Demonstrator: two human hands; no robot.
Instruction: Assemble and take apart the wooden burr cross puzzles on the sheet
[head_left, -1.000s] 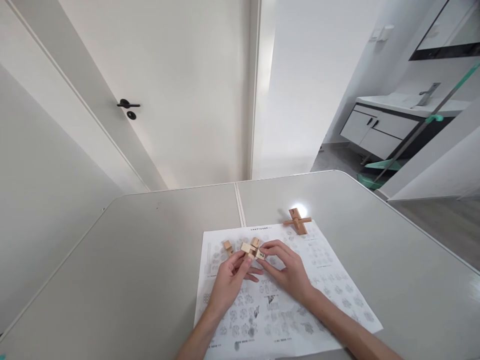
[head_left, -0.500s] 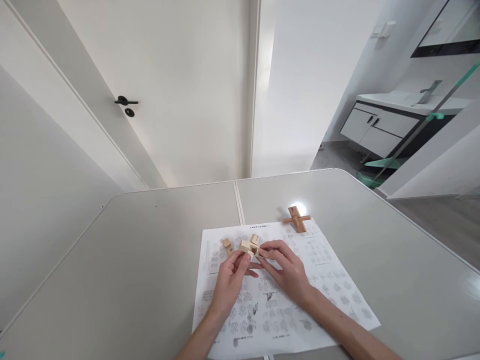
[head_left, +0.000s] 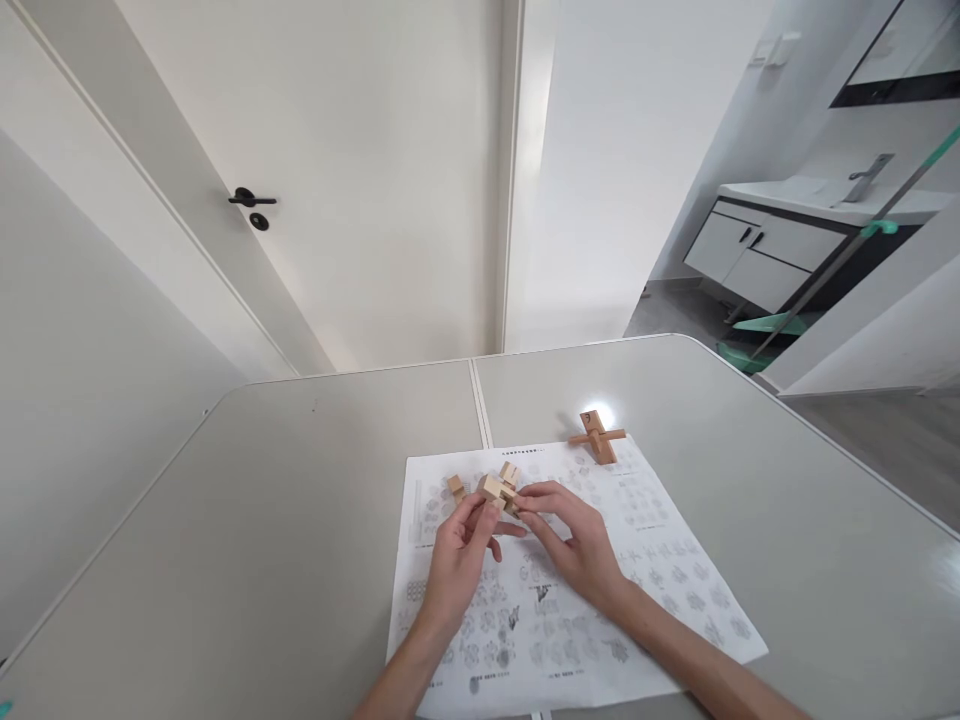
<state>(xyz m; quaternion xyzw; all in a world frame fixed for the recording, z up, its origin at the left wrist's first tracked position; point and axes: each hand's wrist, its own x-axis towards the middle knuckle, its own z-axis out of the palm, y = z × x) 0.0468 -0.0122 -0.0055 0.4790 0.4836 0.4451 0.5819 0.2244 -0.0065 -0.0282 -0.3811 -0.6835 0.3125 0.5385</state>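
Pale notched wooden puzzle pieces (head_left: 495, 489) are pinched between my two hands, just above the printed sheet. My left hand (head_left: 461, 550) grips them from the left with thumb and fingers. From the right, my right hand (head_left: 574, 530) holds their right end between thumb and fingertips. Fingers hide part of the joint, so how the pieces interlock is unclear. Behind them is another light wooden block (head_left: 510, 473); I cannot tell whether it is joined to them. A loose notched piece (head_left: 456, 488) lies on the sheet left of my fingers, partly hidden.
The printed instruction sheet (head_left: 652, 625) lies under my hands on the grey table (head_left: 285, 540). A darker assembled wooden cross puzzle (head_left: 598, 438) rests at the sheet's far right corner. Beyond the table are a door (head_left: 360, 200) and a sink cabinet (head_left: 761, 245).
My right fingers have shifted slightly on the pale pieces, and the held pieces have turned a little. The whole view has moved slightly.
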